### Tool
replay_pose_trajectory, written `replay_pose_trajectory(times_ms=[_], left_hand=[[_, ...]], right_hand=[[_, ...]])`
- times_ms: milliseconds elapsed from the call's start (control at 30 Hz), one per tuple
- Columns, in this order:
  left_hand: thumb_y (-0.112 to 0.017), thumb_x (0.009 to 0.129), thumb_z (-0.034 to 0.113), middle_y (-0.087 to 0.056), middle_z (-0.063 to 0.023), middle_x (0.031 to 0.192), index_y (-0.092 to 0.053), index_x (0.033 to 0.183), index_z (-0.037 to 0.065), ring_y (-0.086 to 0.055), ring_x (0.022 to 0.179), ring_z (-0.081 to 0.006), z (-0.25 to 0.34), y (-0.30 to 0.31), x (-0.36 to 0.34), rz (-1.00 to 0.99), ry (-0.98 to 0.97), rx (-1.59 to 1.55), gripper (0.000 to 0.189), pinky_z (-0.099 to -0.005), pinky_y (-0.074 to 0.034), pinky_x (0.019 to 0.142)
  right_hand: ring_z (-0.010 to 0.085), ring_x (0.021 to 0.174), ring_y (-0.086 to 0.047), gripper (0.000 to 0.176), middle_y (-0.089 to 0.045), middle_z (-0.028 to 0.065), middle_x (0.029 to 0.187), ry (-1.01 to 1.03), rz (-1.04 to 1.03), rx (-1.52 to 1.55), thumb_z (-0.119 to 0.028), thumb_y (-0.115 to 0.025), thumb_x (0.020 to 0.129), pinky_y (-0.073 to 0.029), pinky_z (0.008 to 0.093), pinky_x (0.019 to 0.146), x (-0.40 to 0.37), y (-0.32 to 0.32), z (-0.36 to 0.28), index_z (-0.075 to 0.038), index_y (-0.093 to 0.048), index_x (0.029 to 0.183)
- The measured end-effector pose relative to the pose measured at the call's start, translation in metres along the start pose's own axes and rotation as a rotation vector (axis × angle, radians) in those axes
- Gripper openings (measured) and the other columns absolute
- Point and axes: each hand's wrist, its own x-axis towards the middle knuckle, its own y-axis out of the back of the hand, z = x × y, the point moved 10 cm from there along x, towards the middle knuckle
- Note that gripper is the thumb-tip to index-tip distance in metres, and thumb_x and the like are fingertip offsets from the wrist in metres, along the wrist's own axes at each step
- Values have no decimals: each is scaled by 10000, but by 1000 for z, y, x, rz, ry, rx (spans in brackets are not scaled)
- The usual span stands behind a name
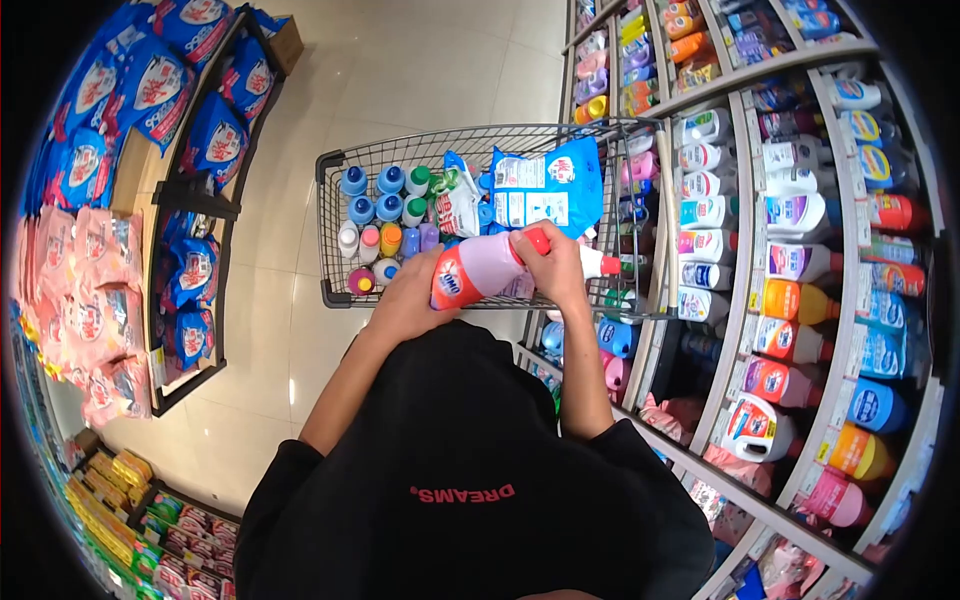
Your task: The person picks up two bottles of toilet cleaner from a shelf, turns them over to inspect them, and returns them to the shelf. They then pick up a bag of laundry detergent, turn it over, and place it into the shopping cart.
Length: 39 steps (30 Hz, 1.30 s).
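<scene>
A pink bottle with a red cap and a red OMO label (pixel 478 268) is held slanted over the near side of the shopping cart (pixel 330 220). My left hand (pixel 405 300) is wrapped round its base end. My right hand (pixel 555 268) grips the neck and red cap end. In the cart, several blue-capped bottles (pixel 361 210) stand upright in rows beside other coloured bottles. A blue detergent bag (pixel 575 185) lies at the right of the cart, with a green and white bag (pixel 458 208) beside it. A white bottle with a red cap (pixel 596 264) shows beyond my right hand.
Shelves (pixel 745 240) of cleaning bottles run along the right side. A rack (pixel 180 190) at the left holds blue detergent bags, with pink bags (pixel 95 300) stacked beside it. Tiled floor (pixel 260 330) shows between the rack and the cart.
</scene>
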Motion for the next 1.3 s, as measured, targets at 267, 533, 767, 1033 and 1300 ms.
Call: replay_pose_trajectory(times_ms=[267, 533, 767, 1033, 1300], left_hand=[[-706, 846, 305, -558, -201, 1296, -525, 1312, -14, -531, 1229, -361, -90, 9, -47, 36, 224, 94, 593, -425, -447, 1024], [-681, 868, 317, -589, -172, 1279, -562, 1309, 27, -545, 1213, -339, -156, 5, -124, 58, 532, 77, 541, -421, -454, 1025], [-672, 878, 321, -599, -172, 1261, -592, 1265, 20, -550, 1204, -342, -162, 6, -150, 131, 637, 53, 497, -420, -460, 1012], [-667, 883, 311, -607, -186, 1231, -598, 1246, 2, -565, 1174, -361, -160, 8, -175, 220, 728, 39, 481, -419, -465, 999], [-665, 883, 305, -609, -190, 1227, -598, 1237, -18, -580, 1151, -370, -163, -1, -162, 195, 705, 50, 484, -416, -471, 990]], right_hand=[[391, 662, -675, 431, -680, 201, 711, 147, 152, -589, -468, -680, 864, -515, 460, 596, 50, 18, 1, -40, -629, 864], [439, 748, -678, 528, -688, 248, 777, 87, 263, -569, -517, -696, 841, -530, 481, 677, 123, 23, 75, 1, -645, 925], [410, 875, -686, 610, -705, 252, 901, 7, 172, -543, -592, -636, 846, -525, 473, 794, 177, -18, 130, 6, -670, 960], [428, 895, -689, 594, -702, 271, 939, -224, 137, -365, -530, -629, 851, -535, 483, 834, 211, -37, 226, 36, -645, 1028], [196, 531, -639, 425, -660, 121, 743, -510, 178, 117, -354, -727, 879, -499, 332, 413, 193, -34, 288, 27, -597, 1015]])
